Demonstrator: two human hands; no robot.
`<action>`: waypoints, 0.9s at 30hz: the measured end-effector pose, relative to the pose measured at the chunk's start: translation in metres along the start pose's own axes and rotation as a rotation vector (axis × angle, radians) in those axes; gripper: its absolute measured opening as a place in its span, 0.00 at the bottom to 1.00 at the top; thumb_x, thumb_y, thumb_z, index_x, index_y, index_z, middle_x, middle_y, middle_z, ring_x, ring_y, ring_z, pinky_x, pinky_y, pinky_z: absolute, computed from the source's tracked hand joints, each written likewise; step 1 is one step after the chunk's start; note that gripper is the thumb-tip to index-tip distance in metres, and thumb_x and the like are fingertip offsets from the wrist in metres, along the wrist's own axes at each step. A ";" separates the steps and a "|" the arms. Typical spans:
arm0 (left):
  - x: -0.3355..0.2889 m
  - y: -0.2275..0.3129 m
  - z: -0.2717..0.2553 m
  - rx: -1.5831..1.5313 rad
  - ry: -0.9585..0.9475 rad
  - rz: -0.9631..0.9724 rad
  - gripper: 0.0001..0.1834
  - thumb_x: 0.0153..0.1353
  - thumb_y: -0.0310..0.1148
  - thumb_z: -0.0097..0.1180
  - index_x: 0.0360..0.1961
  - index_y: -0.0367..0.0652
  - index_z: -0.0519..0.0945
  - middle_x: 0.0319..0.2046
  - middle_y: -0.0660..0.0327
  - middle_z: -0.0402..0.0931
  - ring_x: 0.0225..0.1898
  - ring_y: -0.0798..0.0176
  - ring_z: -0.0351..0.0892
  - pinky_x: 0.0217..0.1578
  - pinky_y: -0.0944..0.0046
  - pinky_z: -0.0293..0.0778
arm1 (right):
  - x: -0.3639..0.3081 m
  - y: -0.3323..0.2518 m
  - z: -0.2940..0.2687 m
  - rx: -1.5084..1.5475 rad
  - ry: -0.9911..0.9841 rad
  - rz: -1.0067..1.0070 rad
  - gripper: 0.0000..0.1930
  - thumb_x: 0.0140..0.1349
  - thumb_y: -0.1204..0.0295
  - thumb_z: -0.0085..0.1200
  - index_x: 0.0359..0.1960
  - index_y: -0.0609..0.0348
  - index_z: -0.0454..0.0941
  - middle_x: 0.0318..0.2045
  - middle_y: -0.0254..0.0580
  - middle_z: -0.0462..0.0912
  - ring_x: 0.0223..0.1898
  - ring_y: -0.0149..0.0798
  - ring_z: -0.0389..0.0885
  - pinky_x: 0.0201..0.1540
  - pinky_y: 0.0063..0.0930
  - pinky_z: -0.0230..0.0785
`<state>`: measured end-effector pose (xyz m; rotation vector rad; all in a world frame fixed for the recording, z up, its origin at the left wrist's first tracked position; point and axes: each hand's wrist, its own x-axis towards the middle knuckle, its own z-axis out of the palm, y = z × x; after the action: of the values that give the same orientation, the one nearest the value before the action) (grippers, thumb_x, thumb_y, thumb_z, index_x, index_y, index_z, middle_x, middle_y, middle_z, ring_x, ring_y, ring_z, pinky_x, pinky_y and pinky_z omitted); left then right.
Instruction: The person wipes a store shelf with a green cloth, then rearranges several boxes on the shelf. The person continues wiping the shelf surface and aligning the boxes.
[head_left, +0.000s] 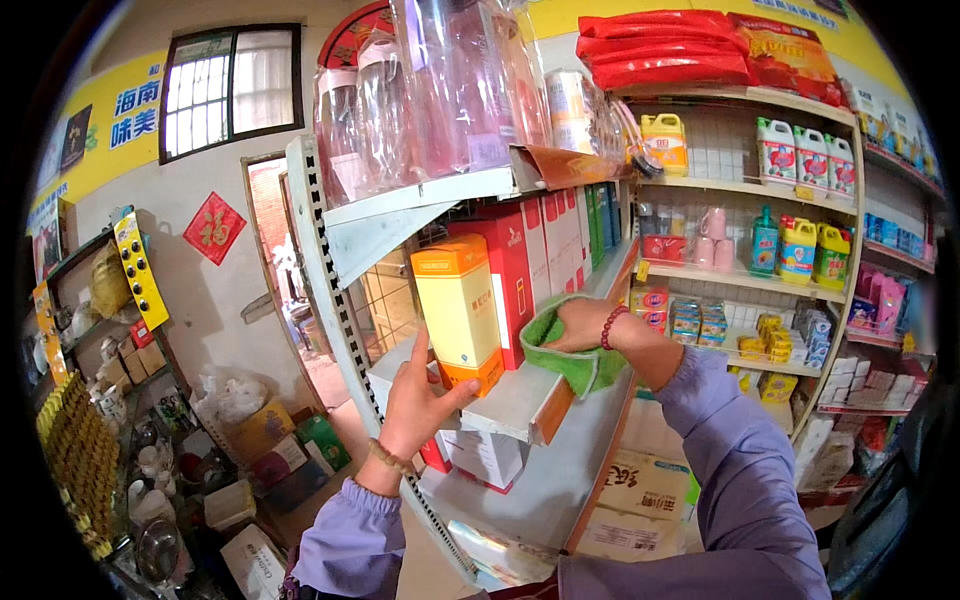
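Observation:
A tall yellow and orange box (458, 310) stands slightly tilted near the left end of the metal shelf (515, 398). My left hand (420, 405) grips its lower left corner, thumb across the front and fingers along the side. In my right hand (585, 325) is a green cloth (575, 360), pressed at the shelf's front edge; its loose end hangs over that edge. The cloth hides part of my right fingers. Between both hands, a red box (508, 300) stands just behind the yellow one, with white and pink boxes (555, 245) lined up beyond it.
Wrapped bottles (450, 90) crowd the shelf above. A white box (485, 455) sits on the level below, and cartons (640, 500) lie lower right. Shelves with detergent bottles (795, 250) stand at the right. An upright post (335, 290) bounds the shelf's left end.

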<state>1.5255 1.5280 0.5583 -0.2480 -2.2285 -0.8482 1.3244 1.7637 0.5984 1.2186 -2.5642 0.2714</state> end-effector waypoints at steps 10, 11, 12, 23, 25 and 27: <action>0.005 0.013 0.010 -0.083 0.014 0.016 0.41 0.51 0.38 0.68 0.63 0.39 0.61 0.38 0.47 0.79 0.35 0.56 0.81 0.35 0.60 0.77 | -0.015 -0.039 -0.024 -0.062 -0.107 0.108 0.43 0.41 0.32 0.56 0.28 0.71 0.81 0.31 0.60 0.82 0.35 0.53 0.82 0.39 0.41 0.73; 0.006 0.011 0.011 -0.071 0.027 0.034 0.41 0.50 0.38 0.68 0.63 0.40 0.61 0.38 0.48 0.79 0.34 0.56 0.80 0.35 0.61 0.76 | -0.014 -0.040 -0.026 -0.067 -0.118 0.112 0.43 0.41 0.32 0.57 0.31 0.71 0.81 0.33 0.60 0.82 0.37 0.52 0.82 0.41 0.40 0.73; 0.006 0.009 0.012 -0.059 0.040 0.053 0.41 0.50 0.38 0.68 0.63 0.40 0.61 0.38 0.48 0.79 0.34 0.57 0.80 0.35 0.61 0.76 | -0.013 -0.040 -0.025 -0.060 -0.119 0.108 0.43 0.41 0.33 0.57 0.32 0.71 0.81 0.34 0.59 0.82 0.37 0.52 0.82 0.41 0.40 0.73; 0.005 -0.015 0.005 0.013 0.129 0.030 0.41 0.47 0.38 0.67 0.62 0.40 0.62 0.35 0.53 0.77 0.32 0.59 0.76 0.34 0.62 0.74 | 0.019 -0.050 -0.002 0.015 -0.081 0.011 0.39 0.42 0.39 0.60 0.39 0.69 0.81 0.40 0.60 0.81 0.43 0.51 0.81 0.47 0.37 0.72; 0.007 -0.020 0.002 0.013 0.138 0.056 0.42 0.47 0.37 0.67 0.63 0.40 0.62 0.34 0.53 0.77 0.32 0.58 0.76 0.34 0.62 0.74 | 0.022 -0.054 -0.003 0.002 -0.078 0.017 0.38 0.43 0.40 0.61 0.39 0.68 0.81 0.40 0.60 0.81 0.43 0.51 0.80 0.47 0.37 0.72; 0.008 -0.029 0.000 0.023 0.151 0.072 0.43 0.47 0.37 0.67 0.63 0.40 0.61 0.34 0.53 0.78 0.32 0.57 0.76 0.34 0.61 0.74 | 0.026 -0.062 -0.004 0.005 -0.071 0.009 0.37 0.44 0.40 0.61 0.39 0.68 0.81 0.40 0.60 0.81 0.43 0.52 0.80 0.47 0.37 0.72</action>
<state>1.5079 1.5052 0.5491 -0.2436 -2.0751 -0.7761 1.3578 1.7076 0.6133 1.2404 -2.6311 0.2406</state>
